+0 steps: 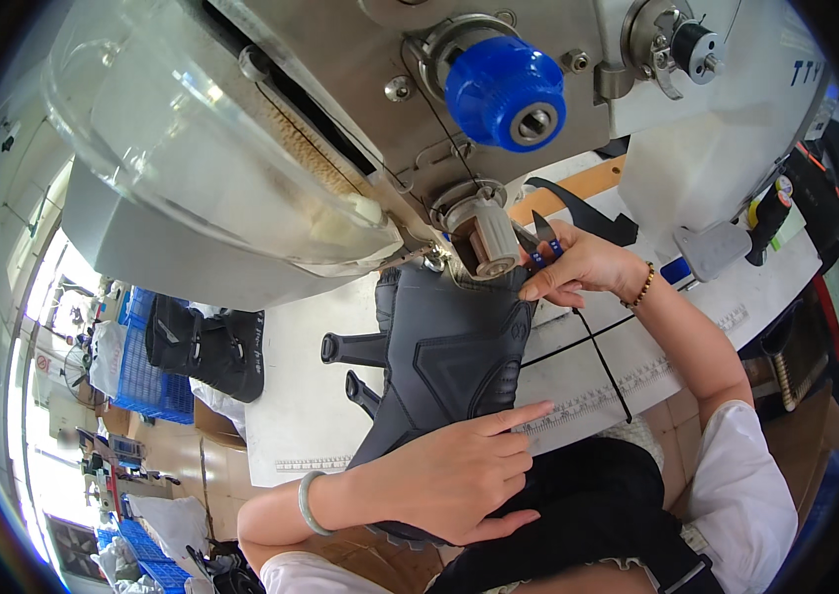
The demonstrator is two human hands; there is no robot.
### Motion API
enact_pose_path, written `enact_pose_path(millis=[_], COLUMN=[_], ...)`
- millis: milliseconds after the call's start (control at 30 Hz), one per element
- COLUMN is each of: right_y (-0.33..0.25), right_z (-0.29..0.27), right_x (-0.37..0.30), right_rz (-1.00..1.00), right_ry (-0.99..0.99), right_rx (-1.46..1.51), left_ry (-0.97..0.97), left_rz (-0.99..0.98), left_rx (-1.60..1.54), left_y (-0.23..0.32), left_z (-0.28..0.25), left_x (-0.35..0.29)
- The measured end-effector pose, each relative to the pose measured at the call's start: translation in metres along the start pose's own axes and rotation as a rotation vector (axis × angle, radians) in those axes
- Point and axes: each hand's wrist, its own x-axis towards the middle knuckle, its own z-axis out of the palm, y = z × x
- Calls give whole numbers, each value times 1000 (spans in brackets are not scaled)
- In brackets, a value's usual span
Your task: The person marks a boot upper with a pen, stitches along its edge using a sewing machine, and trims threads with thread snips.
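Note:
A black boot (439, 361) lies on the white table, its upper edge under the sewing machine's presser area (439, 255). Straps with buckles stick out on its left side. My left hand (459, 477) rests across the lower part of the boot, palm down, index finger stretched out and the others loosely apart. At the boot's upper right edge, my right hand (583, 265) has blue-handled thread snips (541, 247) in its fingers, blades pointing up. Its thumb and fingertips are close to the boot's edge; whether they touch it I cannot tell.
The sewing machine head, with a blue knob (506, 94) and clear cover (211, 148), fills the top. Another black boot (207, 346) stands at the table's left edge, near blue crates (154, 371). A dark strap (603, 361) crosses the ruler-marked table (291, 396). Thread spools (771, 208) stand at right.

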Motion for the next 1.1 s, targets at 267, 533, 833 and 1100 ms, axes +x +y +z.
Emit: enact_pose_path(millis=[267,533,833,1100], right_y=[3,-9,-20,-10], right_z=[8,26,44,40], right_x=[-7,-11,-7,-7], right_rz=[-3,-67,84,30], right_ry=[156,243,355,401], right_rx=[55,-17,2,22], left_ry=[122,152,119,230], left_rz=[32,27,29,50], left_rx=[67,51,-112,-14], left_y=[-1,1,12,-2], left_z=[7,9,-21,13], left_x=[-6,-5,-12,-11])
